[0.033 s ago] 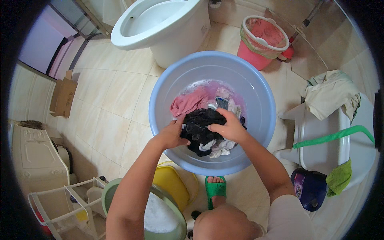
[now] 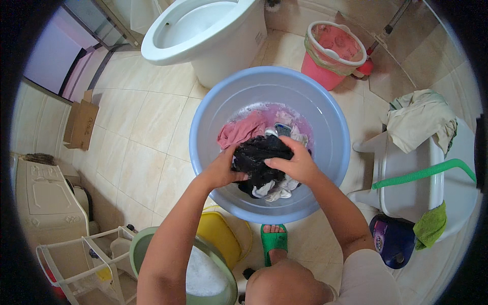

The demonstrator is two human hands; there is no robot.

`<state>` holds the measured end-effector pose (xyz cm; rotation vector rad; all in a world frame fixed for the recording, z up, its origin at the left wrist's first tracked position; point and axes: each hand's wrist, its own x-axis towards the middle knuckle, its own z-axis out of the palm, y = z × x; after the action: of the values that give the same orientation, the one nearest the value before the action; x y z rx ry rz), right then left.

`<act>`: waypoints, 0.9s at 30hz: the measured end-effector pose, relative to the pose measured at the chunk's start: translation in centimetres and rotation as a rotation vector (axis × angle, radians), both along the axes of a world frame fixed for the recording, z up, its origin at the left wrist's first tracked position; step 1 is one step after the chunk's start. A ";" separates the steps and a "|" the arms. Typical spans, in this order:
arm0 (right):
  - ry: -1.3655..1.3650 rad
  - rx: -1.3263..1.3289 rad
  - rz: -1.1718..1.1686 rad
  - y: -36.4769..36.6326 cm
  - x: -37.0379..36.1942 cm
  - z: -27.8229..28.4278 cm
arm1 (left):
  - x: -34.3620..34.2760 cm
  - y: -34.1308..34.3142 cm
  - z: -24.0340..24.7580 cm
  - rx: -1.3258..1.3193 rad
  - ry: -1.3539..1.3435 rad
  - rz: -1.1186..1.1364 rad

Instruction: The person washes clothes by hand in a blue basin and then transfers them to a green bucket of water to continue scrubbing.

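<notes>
A blue plastic basin (image 2: 333,168) on the floor holds wet laundry in purplish, sudsy water. In its middle, a bunched black cloth garment (image 2: 259,157) is gripped from both sides. My left hand (image 2: 223,170) has its fingers wrapped round the left edge, some of them hidden under it. My right hand (image 2: 297,160) clasps the right edge, thumb on top. A pink cloth (image 2: 241,129) lies just beyond the left hand. White cloth pieces (image 2: 279,190) rest below the black one, and a grey-blue patterned piece (image 2: 282,129) sits behind it.
Beyond the basin stand a toilet (image 2: 223,56) and a pink bin (image 2: 317,71). At the right is a white tub (image 2: 412,188) with a green hose (image 2: 422,173). A green basin of suds (image 2: 223,284), a yellow container (image 2: 218,234) and a white rack (image 2: 76,267) are at the lower left.
My left hand has moved slightly right and closed further round the black garment, which is bunched up a little more. The right hand has barely shifted.
</notes>
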<state>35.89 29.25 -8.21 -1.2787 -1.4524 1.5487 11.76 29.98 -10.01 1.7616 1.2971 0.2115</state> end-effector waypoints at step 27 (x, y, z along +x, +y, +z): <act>-0.395 0.286 0.130 3.0 -9.2 -14.1 | -2.5 2.9 18.3 0.091 -0.933 0.657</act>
<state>26.72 32.22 -22.35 -1.3866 -1.9587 1.1493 9.21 32.87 8.26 0.9874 1.0846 1.3010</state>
